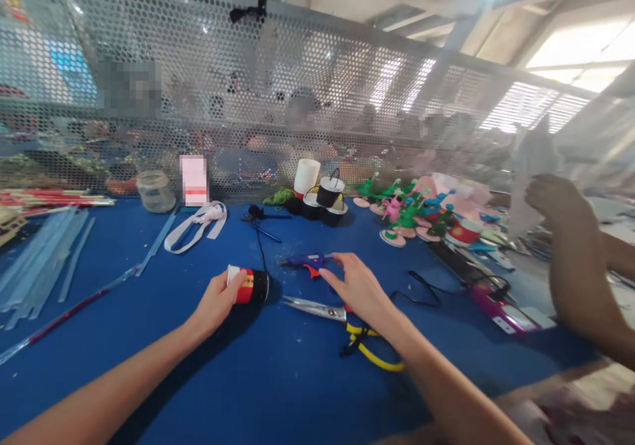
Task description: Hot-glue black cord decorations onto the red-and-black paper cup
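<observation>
My left hand (216, 301) grips a small cup (247, 285) lying on its side on the blue table (149, 339); the cup is white, red and black with a yellow band. My right hand (358, 287) hovers open, fingers stretched toward a blue glue gun (303, 261) with an orange trigger, fingertips just short of it. Scissors (317, 309) with yellow handles lie beneath my right hand and wrist.
Clear glue sticks (40, 260) lie at left, with a jar (155, 190) and white ribbon (198, 223) behind. Black and white cups (322, 194) and coloured paper crafts (411, 210) stand at the back. A second glue gun (496, 303) lies right, by another person's arm (570, 253). Perforated mesh backs the table.
</observation>
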Motion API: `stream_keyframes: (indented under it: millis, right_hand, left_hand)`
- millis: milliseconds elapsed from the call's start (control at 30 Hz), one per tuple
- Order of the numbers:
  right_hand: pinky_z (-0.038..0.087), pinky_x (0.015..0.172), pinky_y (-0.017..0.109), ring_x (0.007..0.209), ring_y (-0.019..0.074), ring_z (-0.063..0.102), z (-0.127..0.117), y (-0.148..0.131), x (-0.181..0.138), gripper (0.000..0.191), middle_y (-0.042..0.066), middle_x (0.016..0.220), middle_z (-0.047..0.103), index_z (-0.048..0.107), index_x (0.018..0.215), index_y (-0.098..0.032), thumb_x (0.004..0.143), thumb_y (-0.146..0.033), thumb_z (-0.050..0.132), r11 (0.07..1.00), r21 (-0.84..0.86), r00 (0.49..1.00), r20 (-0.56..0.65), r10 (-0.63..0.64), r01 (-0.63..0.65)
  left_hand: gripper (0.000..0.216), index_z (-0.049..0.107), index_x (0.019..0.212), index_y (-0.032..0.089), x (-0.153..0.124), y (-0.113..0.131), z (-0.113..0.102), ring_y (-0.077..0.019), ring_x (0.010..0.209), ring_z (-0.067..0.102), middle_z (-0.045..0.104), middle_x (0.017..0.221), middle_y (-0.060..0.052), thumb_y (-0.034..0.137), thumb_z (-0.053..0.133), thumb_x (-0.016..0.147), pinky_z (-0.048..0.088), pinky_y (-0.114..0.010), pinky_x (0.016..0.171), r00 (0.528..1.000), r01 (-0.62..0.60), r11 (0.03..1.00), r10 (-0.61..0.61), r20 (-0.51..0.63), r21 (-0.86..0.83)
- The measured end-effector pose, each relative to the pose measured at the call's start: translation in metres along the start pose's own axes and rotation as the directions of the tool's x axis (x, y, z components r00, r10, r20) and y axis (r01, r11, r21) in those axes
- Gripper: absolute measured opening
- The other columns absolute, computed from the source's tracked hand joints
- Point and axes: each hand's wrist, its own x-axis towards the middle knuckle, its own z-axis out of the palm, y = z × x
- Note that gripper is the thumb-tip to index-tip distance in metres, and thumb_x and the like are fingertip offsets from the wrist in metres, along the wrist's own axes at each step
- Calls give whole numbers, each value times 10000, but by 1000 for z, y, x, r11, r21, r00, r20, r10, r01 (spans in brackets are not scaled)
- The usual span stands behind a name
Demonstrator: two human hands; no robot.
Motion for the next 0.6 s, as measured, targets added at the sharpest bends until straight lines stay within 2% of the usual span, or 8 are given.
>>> stream_keyframes:
  millis: [67, 167, 300, 367, 400, 467, 533, 600]
  right_hand:
    - [409, 777, 376, 925, 290, 531, 2, 10, 15, 298, 184, 941, 576, 577, 877, -83, 710, -326, 535, 989, -149, 982, 186, 41, -13]
    - [420, 713, 345, 830, 276, 567, 13, 17, 28, 230, 172, 862, 591, 584, 782, -89, 692, -298, 554, 987, -155, 924, 369, 97, -41]
    - [427, 639, 305, 704, 212, 590, 16, 13, 30, 209, 110, 732, 610, 533, 891, -82, 709, -181, 502, 988, -71, 914, 375, 153, -136]
    - [429, 579, 270, 629, 169, 583, 10, 8, 30, 257, 51, 658, 602, 497, 944, -101, 698, -175, 506, 958, 141, 918, 350, 186, -248]
    - [425, 548, 253, 594, 149, 574, 5, 5, 30, 262, 24, 635, 592, 493, 931, -119, 680, -187, 527, 903, 299, 920, 333, 205, -309]
    - [409, 494, 227, 525, 115, 543, -4, -1, 32, 237, -15, 596, 573, 505, 834, -151, 623, -227, 583, 708, 592, 918, 320, 233, -386]
    - [393, 465, 213, 467, 89, 504, -12, -7, 34, 220, -37, 537, 554, 501, 733, -160, 575, -256, 620, 545, 732, 912, 340, 228, -409]
    - [389, 462, 209, 446, 78, 486, -17, -13, 35, 207, -38, 498, 549, 493, 676, -157, 556, -256, 629, 470, 783, 913, 358, 197, -409]
  left_hand:
    - [364, 550, 664, 122, 0, 1, 0, -94, 498, 417, 503, 533, 28, 474, 462, 687, 300, -205, 486, 1000, -8, 1000, 8, 2, 6]
    - [357, 547, 665, 121, 1, 2, 0, -93, 496, 414, 500, 532, 25, 465, 457, 693, 303, -206, 485, 1000, -23, 999, 23, 13, 25]
    - [342, 576, 740, 112, 4, 2, -3, -115, 561, 475, 567, 617, -6, 434, 473, 690, 359, -222, 549, 997, -46, 999, 45, 61, 19]
    - [340, 595, 768, 109, 6, 1, -5, -128, 591, 498, 592, 656, -19, 420, 486, 682, 377, -232, 581, 994, -48, 998, 45, 97, 31]
    - [335, 605, 761, 109, 6, 1, -6, -132, 595, 502, 599, 660, -23, 413, 492, 678, 379, -234, 584, 992, -49, 998, 43, 122, 47]
    - [314, 625, 723, 112, 6, 3, -8, -135, 590, 505, 602, 644, -23, 398, 508, 668, 374, -229, 571, 982, -64, 994, 47, 181, 88]
    - [274, 638, 677, 116, 6, 7, -12, -131, 573, 500, 599, 613, -16, 370, 538, 652, 357, -214, 541, 968, -87, 988, 54, 244, 125]
    - [228, 644, 648, 116, 6, 11, -16, -110, 508, 467, 573, 542, 5, 334, 583, 622, 318, -198, 487, 954, -71, 982, 15, 301, 177]
